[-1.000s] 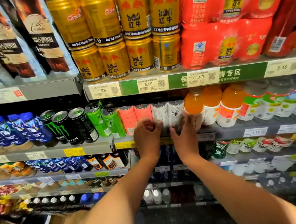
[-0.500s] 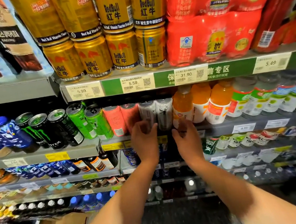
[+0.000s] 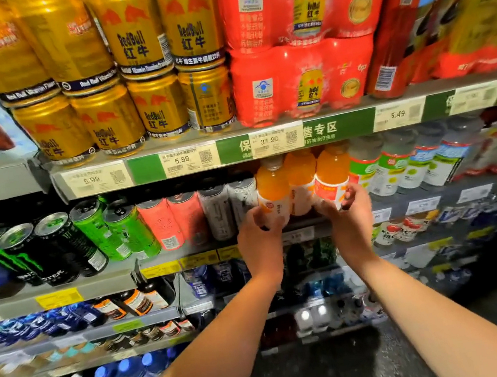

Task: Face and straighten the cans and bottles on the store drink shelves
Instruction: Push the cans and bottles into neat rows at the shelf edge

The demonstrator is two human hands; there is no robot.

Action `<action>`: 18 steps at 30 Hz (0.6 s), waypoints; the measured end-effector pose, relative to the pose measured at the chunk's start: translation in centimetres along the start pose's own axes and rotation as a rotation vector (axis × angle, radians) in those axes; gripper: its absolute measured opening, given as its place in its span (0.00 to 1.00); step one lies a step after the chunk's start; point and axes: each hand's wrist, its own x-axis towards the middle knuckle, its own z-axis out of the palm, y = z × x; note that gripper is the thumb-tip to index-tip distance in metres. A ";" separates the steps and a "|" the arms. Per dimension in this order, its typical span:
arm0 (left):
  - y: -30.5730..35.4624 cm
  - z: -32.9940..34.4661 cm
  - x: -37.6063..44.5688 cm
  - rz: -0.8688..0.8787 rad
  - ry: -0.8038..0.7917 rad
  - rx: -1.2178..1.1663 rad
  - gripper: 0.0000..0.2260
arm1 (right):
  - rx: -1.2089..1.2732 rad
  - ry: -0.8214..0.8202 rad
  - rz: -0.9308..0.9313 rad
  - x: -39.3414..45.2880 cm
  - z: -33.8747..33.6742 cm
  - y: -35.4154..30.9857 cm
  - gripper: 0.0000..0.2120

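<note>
The left hand point(image 3: 259, 238) wraps around the lower part of the leftmost orange bottle point(image 3: 273, 194), fingers curled on its white label. The right hand point(image 3: 347, 222) grips the base of the rightmost orange bottle point(image 3: 332, 175) in the same way, thumb on the near side. Between the two hands stands a third orange bottle point(image 3: 302, 185), touching its neighbours. All three sit upright at the front of the middle shelf point(image 3: 167, 255), just under the green price strip point(image 3: 338, 126).

Just left of the left hand stand two grey cans point(image 3: 230, 207), then two pink cans point(image 3: 174, 218), two green cans point(image 3: 114, 227) and black cans point(image 3: 40, 251), these last ones leaning in the wide-angle view. Right of the right hand runs a row of clear bottles with green and blue labels point(image 3: 408, 164).

Above the hands, on the upper shelf, gold Red Bull cans point(image 3: 140, 75) are stacked two high, beside red shrink-wrapped packs point(image 3: 299, 38). Below the hands lower shelves hold small dark bottles point(image 3: 135, 302), blurred
</note>
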 end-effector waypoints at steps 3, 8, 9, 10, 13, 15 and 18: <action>0.2 1.2 0.2 0.015 0.095 0.049 0.14 | -0.107 0.015 -0.112 1.2 -0.7 0.6 0.06; -0.4 3.4 0.2 -0.001 0.216 -0.092 0.13 | -0.124 -0.056 -0.173 2.3 -1.6 2.0 0.21; -0.4 3.9 0.1 0.017 0.253 -0.148 0.11 | -0.139 -0.066 -0.197 2.4 -1.8 2.0 0.22; -0.5 4.4 0.2 0.021 0.295 -0.182 0.09 | -0.142 -0.074 -0.201 2.6 -2.0 1.9 0.22; -0.6 5.2 0.2 -0.073 0.347 -0.168 0.11 | -0.153 -0.074 -0.184 3.0 -2.2 2.5 0.23; -0.7 5.5 -0.1 -0.072 0.405 -0.084 0.12 | -0.160 -0.082 -0.179 3.2 -2.4 2.8 0.23; -0.3 5.6 -0.5 -0.064 0.431 -0.050 0.11 | -0.153 -0.104 -0.171 3.5 -2.4 3.1 0.22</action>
